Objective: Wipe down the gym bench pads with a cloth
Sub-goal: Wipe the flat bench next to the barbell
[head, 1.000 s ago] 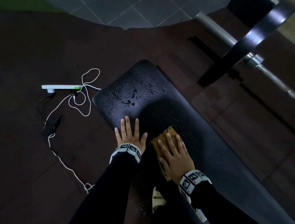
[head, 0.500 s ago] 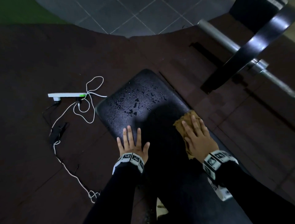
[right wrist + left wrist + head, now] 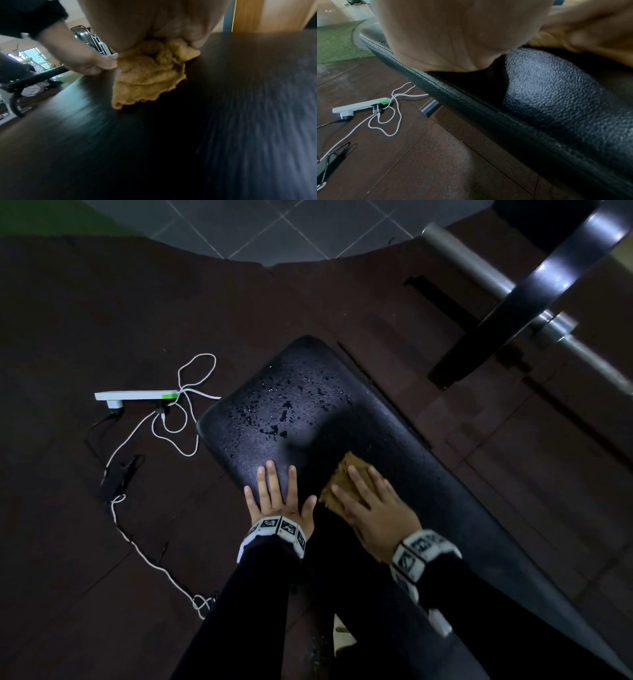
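Tan crumpled cloth (image 3: 346, 477) under right hand (image 3: 376, 515), pebbled black pad (image 3: 308, 412).

Dim head view; motion-blurred right wrist view.

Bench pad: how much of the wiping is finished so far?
Partly done. The black textured bench pad looks free of droplets near the hands. The right hand presses the crumpled tan cloth flat; the left hand braces beside it. Water droplets at the far end remain.
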`<action>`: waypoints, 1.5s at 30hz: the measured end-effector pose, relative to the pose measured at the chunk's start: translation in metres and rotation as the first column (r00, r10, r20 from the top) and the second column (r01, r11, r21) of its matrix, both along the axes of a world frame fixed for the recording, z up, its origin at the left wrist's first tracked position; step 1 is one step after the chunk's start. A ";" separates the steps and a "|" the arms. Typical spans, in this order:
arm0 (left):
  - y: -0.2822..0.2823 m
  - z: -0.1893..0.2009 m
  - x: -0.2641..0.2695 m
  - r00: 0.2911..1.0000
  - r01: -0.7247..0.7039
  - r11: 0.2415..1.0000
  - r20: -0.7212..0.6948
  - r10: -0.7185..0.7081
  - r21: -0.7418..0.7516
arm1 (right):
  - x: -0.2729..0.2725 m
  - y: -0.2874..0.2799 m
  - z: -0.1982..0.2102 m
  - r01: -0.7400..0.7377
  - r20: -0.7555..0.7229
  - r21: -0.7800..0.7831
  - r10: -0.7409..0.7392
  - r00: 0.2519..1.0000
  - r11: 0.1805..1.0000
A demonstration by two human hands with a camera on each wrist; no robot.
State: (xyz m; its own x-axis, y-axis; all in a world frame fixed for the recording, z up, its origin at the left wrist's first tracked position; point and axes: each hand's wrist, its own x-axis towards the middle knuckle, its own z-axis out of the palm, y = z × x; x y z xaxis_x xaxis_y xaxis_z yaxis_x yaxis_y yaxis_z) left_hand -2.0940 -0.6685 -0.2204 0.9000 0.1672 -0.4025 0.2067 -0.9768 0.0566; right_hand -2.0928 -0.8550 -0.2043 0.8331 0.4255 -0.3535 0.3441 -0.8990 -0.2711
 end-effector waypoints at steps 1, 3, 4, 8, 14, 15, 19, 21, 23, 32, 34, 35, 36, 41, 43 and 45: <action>0.001 -0.002 -0.001 1.000 0.003 1.000 0.011 -0.003 -0.002 | 0.016 -0.004 -0.003 -0.011 -0.006 0.000 0.011 1.000 1.000; 0.002 -0.006 -0.002 0.999 0.021 1.000 0.030 -0.021 0.014 | 0.040 -0.019 -0.010 0.004 -0.014 -0.019 -0.004 1.000 1.000; 0.002 -0.008 -0.002 1.000 0.024 0.999 0.020 -0.024 0.024 | 0.048 -0.030 -0.012 0.027 -0.010 -0.037 -0.028 1.000 0.999; 0.003 -0.013 -0.002 0.999 0.044 0.997 0.002 -0.044 0.064 | 0.037 -0.065 -0.008 0.162 -0.012 -0.059 -0.163 0.987 0.985; 0.002 -0.011 -0.001 0.999 0.046 0.999 0.021 -0.046 0.028 | -0.039 -0.053 0.008 0.196 -0.049 -0.072 -0.200 0.979 0.978; 0.002 -0.010 -0.001 0.999 0.042 0.999 0.009 -0.042 0.026 | -0.044 -0.045 0.010 0.175 -0.050 -0.047 -0.177 0.983 0.983; 0.003 -0.014 -0.001 0.999 0.040 0.997 -0.031 -0.038 0.066 | -0.024 -0.021 0.007 0.082 -0.065 0.052 -0.078 0.995 0.995; 0.002 -0.011 0.000 0.999 0.033 0.997 -0.029 -0.031 0.068 | 0.000 -0.020 -0.001 0.049 -0.067 0.056 -0.045 0.997 0.997; 0.000 -0.009 0.000 0.999 0.030 0.999 -0.017 -0.029 0.040 | 0.023 -0.028 -0.008 0.070 -0.021 0.036 -0.069 0.997 0.997; 0.000 -0.008 0.002 0.997 0.025 0.998 -0.076 -0.020 0.066 | 0.024 -0.093 -0.011 0.386 -0.014 0.058 -0.386 0.922 0.921; 0.000 -0.008 0.002 0.997 0.018 0.999 -0.071 -0.015 0.051 | 0.003 -0.110 -0.007 0.529 -0.006 0.073 -0.530 0.848 0.845; -0.001 -0.008 0.003 0.997 0.013 0.999 -0.073 -0.010 0.047 | -0.009 -0.119 -0.006 0.589 0.012 0.095 -0.592 0.806 0.803; 0.000 -0.008 0.003 0.997 0.007 0.999 -0.074 -0.004 0.045 | -0.022 -0.129 -0.005 0.630 0.017 0.113 -0.636 0.772 0.768; 0.001 -0.011 0.000 0.998 0.015 0.999 -0.058 -0.012 0.045 | -0.067 -0.175 -0.009 0.729 -0.207 -0.037 -0.719 0.664 0.683; 0.002 -0.012 0.000 0.999 0.023 0.998 -0.031 -0.021 0.064 | -0.066 -0.174 -0.011 0.749 -0.221 -0.064 -0.741 0.634 0.659; 0.004 -0.014 0.001 0.998 0.039 0.996 -0.057 -0.035 0.075 | -0.053 -0.163 -0.010 0.759 -0.216 -0.054 -0.750 0.625 0.649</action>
